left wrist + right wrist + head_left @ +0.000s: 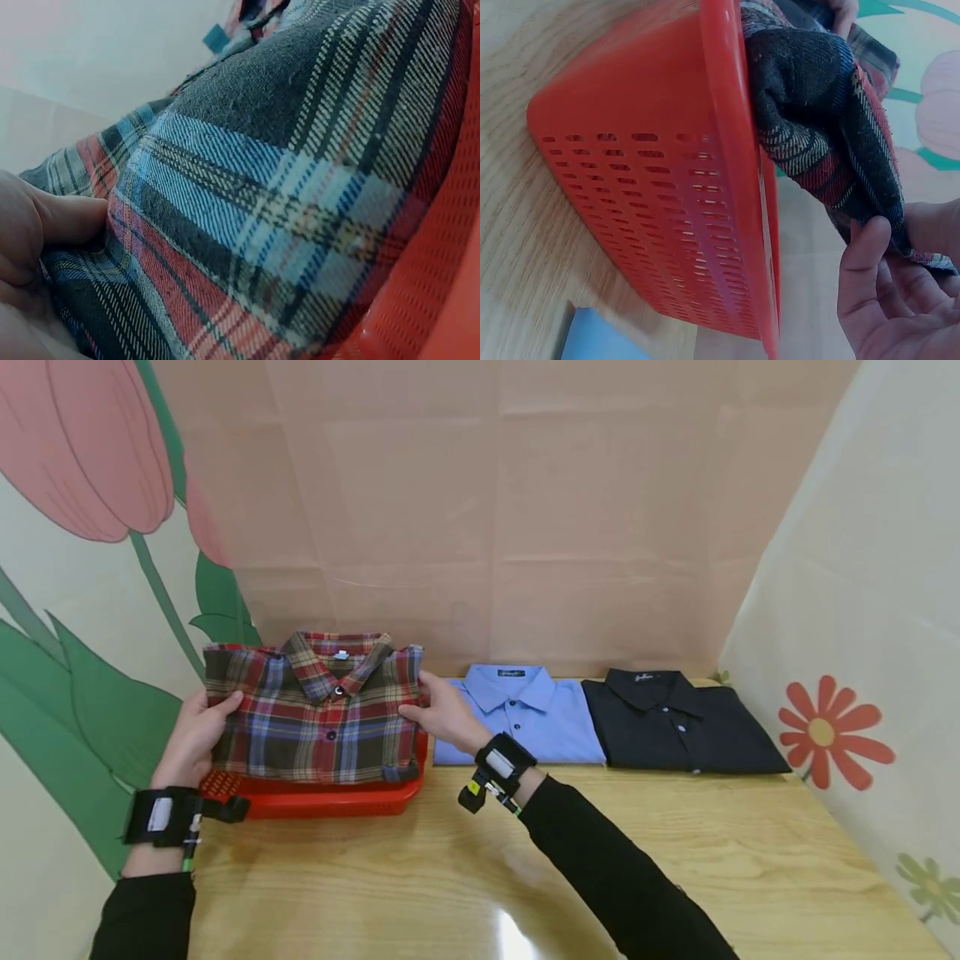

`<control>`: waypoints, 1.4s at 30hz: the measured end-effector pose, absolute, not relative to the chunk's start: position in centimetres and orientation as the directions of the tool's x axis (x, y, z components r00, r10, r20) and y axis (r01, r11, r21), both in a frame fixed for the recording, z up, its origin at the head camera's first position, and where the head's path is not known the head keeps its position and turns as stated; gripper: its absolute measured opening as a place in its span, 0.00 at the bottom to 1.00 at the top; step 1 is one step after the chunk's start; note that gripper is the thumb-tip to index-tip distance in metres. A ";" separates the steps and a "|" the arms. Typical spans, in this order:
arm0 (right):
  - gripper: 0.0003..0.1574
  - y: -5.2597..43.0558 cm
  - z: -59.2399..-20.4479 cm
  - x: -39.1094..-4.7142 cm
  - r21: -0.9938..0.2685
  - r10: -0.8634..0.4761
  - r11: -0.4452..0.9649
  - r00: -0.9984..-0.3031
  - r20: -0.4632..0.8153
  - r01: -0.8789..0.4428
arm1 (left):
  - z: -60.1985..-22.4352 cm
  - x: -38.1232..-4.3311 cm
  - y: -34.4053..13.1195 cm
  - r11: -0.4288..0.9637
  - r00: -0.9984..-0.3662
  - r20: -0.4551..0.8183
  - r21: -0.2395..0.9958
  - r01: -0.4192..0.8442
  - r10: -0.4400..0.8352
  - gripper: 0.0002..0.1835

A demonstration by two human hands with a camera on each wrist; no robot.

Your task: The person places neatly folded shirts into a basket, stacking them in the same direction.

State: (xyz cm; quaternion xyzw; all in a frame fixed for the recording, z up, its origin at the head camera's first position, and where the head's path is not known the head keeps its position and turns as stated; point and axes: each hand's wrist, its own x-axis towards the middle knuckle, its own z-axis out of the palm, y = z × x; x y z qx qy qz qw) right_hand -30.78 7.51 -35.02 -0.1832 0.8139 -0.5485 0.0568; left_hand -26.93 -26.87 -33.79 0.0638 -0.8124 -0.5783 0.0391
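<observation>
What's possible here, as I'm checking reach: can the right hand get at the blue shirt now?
Probably not yet: the right hand pinches the plaid shirt and likely must let go first. The blue shirt lies close by, with nothing on it.

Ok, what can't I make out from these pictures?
Most inside the basket: head view, behind the plaid shirt.
Left hand, most fingers: head view, behind the plaid shirt.
Label wording: head view, too small.
Blue shirt: right wrist view, bottom edge cuts it.

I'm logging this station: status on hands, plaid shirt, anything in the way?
Left hand and right hand gripping plaid shirt, one per side. Shirt folded, at red basket. No obstruction visible.
</observation>
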 end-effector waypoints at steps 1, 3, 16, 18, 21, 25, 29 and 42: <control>0.35 7.3 -35.0 -30.9 -0.909 -0.355 0.343 -0.929 0.109 -0.238 | -33.8 -27.0 -27.0 0.332 -0.989 -0.009 0.941 -0.059 -0.150 0.30; 0.40 6.9 -35.0 -31.0 -0.905 -0.347 0.352 -0.931 0.112 -0.240 | -33.8 -27.1 -27.2 0.354 -0.989 -0.003 0.934 -0.056 -0.147 0.31; 0.21 5.8 -36.2 -31.1 -0.614 -0.459 0.603 -0.850 0.256 -0.510 | -34.3 -27.8 -27.1 0.507 -0.996 -0.033 0.859 -0.073 -0.087 0.36; 0.13 5.6 -36.5 -31.1 -0.566 -0.461 0.650 -0.856 0.235 -0.506 | -34.4 -28.0 -26.8 0.538 -0.997 -0.031 0.841 -0.064 -0.070 0.35; 0.14 5.3 -36.9 -31.0 -0.494 -0.449 0.724 -0.873 0.191 -0.481 | -34.8 -28.4 -26.7 0.572 -0.999 -0.030 0.819 -0.051 -0.045 0.33; 0.14 5.0 -37.1 -31.0 -0.420 -0.452 0.777 -0.880 0.146 -0.469 | -35.4 -28.6 -26.6 0.603 -0.999 -0.045 0.796 -0.051 -0.025 0.32; 0.12 4.8 -37.4 -31.1 -0.371 -0.486 0.785 -0.864 0.129 -0.497 | -36.0 -29.0 -26.4 0.617 -0.998 -0.057 0.785 -0.048 -0.004 0.31; 0.19 4.0 -37.4 -31.9 -0.145 -0.600 0.785 -0.798 0.065 -0.602 | -37.1 -29.5 -26.3 0.676 -0.991 -0.132 0.727 -0.123 -0.039 0.31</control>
